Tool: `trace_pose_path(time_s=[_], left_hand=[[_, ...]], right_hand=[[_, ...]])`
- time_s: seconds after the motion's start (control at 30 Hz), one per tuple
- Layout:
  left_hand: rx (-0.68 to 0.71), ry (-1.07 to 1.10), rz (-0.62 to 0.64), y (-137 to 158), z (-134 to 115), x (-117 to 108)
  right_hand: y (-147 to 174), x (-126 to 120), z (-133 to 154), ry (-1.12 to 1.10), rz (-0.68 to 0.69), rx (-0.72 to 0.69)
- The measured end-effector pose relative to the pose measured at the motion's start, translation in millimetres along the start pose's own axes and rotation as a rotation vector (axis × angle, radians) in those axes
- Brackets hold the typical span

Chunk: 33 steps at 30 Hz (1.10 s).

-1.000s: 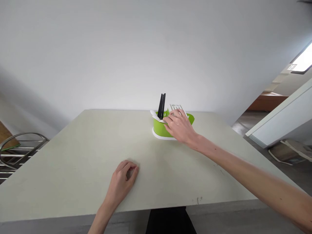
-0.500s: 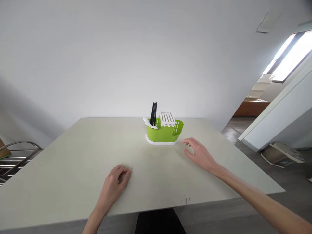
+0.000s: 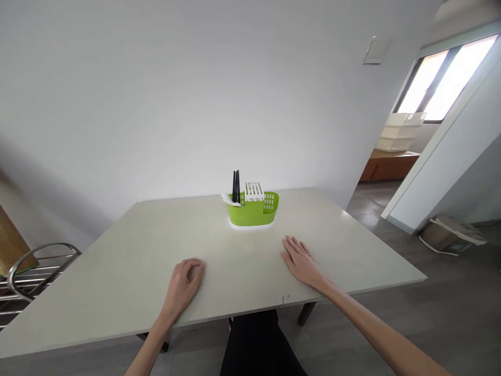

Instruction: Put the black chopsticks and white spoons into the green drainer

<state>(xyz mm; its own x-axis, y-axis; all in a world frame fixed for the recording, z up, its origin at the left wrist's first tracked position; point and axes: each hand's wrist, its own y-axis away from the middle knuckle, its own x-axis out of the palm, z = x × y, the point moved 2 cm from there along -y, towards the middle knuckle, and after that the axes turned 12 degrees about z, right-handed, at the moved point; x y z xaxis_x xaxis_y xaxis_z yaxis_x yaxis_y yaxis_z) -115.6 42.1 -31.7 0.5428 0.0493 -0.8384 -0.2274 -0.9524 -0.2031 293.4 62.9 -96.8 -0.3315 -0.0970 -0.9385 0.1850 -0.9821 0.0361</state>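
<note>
On the pale table stands a green plastic utensil holder (image 3: 250,214) with a white base, close to the wall. A white slotted rack (image 3: 254,191) sits across its top. Black chopsticks (image 3: 236,186) stand upright in its left end, beside white spoons (image 3: 230,200) that lean outward. My right hand (image 3: 301,261) lies palm down on the table, in front and to the right of the holder, fingers stretched out. My left hand (image 3: 186,279) rests on the table at the left, fingers curled and thumb tip against the index finger. No object shows in either hand.
The table (image 3: 156,230) meets a white wall (image 3: 235,94) at its back edge. A metal rack (image 3: 39,271) stands left of the table. At the right, a lidded bin (image 3: 450,235) sits on the floor near a doorway, and stacked clear boxes (image 3: 399,130) stand below a window.
My right hand has come down from beside the holder toward me and flattened on the table. My left hand stays on the table, still curled. The camera view has shifted.
</note>
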Motion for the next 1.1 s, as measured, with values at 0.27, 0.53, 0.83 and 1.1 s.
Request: trace_pose_path(time_s=[0.27,0.53,0.83,1.1], left_hand=[[-0.102,-0.348,0.06,8,14,24],[-0.144,-0.489,0.138,9,4,27],[-0.074,-0.58,0.027,17,24,32],[0.018,-0.57,-0.061,23,33,37]], right_hand=[[-5,7,-5,0.041,-0.007,0.013],[-28,-11,1,0.07,-0.125,0.025],[-106,-28,54,0.188,-0.288,-0.095],[-113,-36,-3,0.3,-0.303,-0.077]])
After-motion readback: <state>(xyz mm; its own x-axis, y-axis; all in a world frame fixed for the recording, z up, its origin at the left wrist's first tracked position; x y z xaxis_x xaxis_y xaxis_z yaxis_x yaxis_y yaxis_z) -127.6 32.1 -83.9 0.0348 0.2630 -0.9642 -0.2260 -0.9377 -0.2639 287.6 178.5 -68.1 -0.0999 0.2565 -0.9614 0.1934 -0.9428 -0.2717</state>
